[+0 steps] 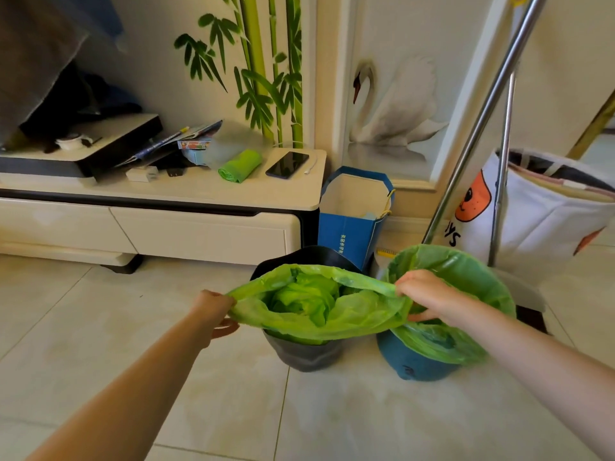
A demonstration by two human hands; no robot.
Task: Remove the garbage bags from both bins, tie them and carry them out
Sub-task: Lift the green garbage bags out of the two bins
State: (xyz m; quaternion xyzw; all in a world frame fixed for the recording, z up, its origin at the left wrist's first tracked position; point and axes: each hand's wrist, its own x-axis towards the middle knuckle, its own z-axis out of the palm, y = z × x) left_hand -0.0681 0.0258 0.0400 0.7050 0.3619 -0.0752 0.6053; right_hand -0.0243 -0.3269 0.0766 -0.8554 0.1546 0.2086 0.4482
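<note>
Two small bins stand side by side on the tiled floor. The black bin point(304, 354) on the left holds a green garbage bag point(319, 304) whose mouth is pulled off the rim and stretched wide. My left hand point(213, 311) pinches the bag's left edge. My right hand point(429, 296) grips its right edge, just over the neighbouring bin. The blue bin point(412, 361) on the right has its own green bag point(466, 277) still folded over its rim.
A low cream cabinet point(199, 194) behind carries a roll of green bags point(239, 166), a phone point(287, 164) and papers. A blue paper bag point(349, 214) stands behind the bins. A metal rack leg point(482, 118) and a white fabric basket point(539, 214) are at right.
</note>
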